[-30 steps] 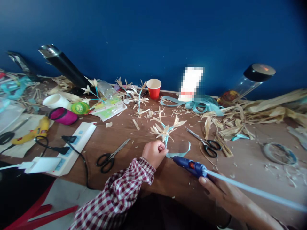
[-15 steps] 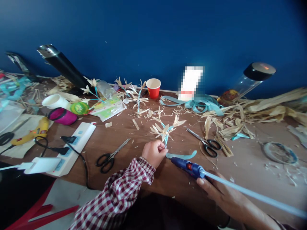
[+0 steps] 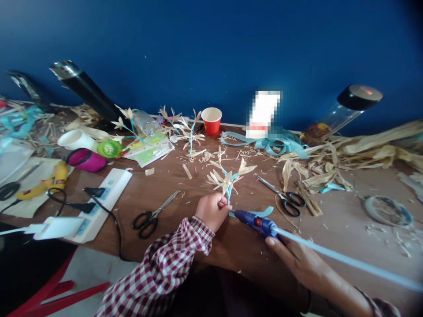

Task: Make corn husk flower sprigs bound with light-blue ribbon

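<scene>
My left hand [image 3: 213, 211] is closed, thumb and fingers pinching the lower stem of a corn-husk flower [image 3: 227, 182]. Pale pointed petals branch from its stem, which is wrapped in light blue. From beside my fingertips a light blue ribbon [image 3: 265, 212] trails right along the table. My right hand [image 3: 294, 255] is wrapped round a blue hot glue gun [image 3: 256, 221], most of its handle hidden. The gun's nozzle points left, close to the ribbon near my left fingertips; whether it touches cannot be made out. A long translucent glue stick [image 3: 343, 259] sticks out of its back.
Black-handled scissors lie on both sides, one left [image 3: 147, 222] and one right [image 3: 292, 202]. A power strip [image 3: 114, 185] with cables and a yellow glue gun [image 3: 59, 178] sit left. Behind are a red paper cup [image 3: 211, 125], coiled ribbon [image 3: 280, 143] and dried husks [image 3: 363, 154].
My right hand and the blue glue gun have shifted slightly up and left, bringing the nozzle nearer my left fingertips. My left hand and the flower have stayed in place.
</scene>
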Available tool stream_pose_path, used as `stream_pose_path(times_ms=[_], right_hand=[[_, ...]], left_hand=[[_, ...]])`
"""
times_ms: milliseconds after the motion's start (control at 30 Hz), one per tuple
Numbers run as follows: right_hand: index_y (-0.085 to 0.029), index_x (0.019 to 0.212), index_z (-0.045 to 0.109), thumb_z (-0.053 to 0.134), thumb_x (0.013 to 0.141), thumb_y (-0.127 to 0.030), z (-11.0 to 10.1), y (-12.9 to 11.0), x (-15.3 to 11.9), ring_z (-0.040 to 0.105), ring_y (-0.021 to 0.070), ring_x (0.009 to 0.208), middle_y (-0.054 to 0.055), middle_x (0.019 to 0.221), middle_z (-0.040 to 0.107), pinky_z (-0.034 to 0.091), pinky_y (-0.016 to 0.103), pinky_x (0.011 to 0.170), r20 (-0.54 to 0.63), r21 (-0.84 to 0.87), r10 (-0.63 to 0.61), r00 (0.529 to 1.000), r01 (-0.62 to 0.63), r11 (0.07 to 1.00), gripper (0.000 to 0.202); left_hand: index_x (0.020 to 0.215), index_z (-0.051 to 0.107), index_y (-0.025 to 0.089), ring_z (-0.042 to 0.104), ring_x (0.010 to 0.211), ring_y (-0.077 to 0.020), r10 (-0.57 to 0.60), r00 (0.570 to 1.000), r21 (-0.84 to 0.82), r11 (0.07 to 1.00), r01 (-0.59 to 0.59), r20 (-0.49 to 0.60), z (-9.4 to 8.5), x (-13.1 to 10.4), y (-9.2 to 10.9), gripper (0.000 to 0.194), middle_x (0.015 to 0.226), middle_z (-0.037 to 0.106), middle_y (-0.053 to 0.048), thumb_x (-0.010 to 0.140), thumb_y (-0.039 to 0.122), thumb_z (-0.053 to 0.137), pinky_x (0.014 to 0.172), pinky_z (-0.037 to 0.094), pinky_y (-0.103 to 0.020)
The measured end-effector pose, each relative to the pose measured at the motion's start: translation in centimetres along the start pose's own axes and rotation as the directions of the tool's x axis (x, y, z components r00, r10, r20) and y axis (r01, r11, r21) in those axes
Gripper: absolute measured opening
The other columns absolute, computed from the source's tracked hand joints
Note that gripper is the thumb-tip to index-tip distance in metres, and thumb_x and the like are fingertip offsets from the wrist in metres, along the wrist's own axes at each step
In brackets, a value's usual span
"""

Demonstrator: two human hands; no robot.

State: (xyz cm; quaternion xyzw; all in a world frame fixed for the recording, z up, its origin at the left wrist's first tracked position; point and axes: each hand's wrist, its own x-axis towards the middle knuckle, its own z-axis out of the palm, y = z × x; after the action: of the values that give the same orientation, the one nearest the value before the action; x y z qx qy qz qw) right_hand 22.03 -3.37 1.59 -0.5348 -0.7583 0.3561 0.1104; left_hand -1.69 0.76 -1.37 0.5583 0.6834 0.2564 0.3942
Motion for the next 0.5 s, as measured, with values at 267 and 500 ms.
stream_pose_path(times_ms=[267, 500], right_hand=[[-0.025, 0.083, 0.065, 0.037, 0.091, -0.046, 0.0, 1.0, 0.0, 0.061, 0.019, 0.063, 0.003, 0.07, 0.066, 0.053, 0.029, 0.058, 0.082, 0.077, 0.031, 0.996, -0.038, 0.996, 0.036], [-0.021, 0.073, 0.058, 0.034, 0.093, -0.046, -1.0, -0.4, -0.4, 0.056, 0.0152, 0.058, 0.0, 0.063, 0.06, 0.049, 0.026, 0.054, 0.086, 0.114, 0.114, 0.99, -0.123, 0.986, 0.04]], left_hand=[[0.066, 0.061, 0.018, 0.061, 0.055, -0.0137, -0.006, 1.0, -0.012, 1.0, 0.006, 0.004, 0.1, 0.0, -0.1, 0.01, 0.059, 0.065, 0.0, 0.068, 0.027, 0.063, 0.053, 0.044, -0.023], [0.065, 0.061, 0.018, 0.061, 0.056, -0.0136, -0.012, 1.0, -0.016, 1.0, 0.012, 0.003, 0.1, 0.0, -0.1, 0.01, 0.059, 0.065, 0.0, 0.069, 0.027, 0.062, 0.054, 0.045, -0.023]])
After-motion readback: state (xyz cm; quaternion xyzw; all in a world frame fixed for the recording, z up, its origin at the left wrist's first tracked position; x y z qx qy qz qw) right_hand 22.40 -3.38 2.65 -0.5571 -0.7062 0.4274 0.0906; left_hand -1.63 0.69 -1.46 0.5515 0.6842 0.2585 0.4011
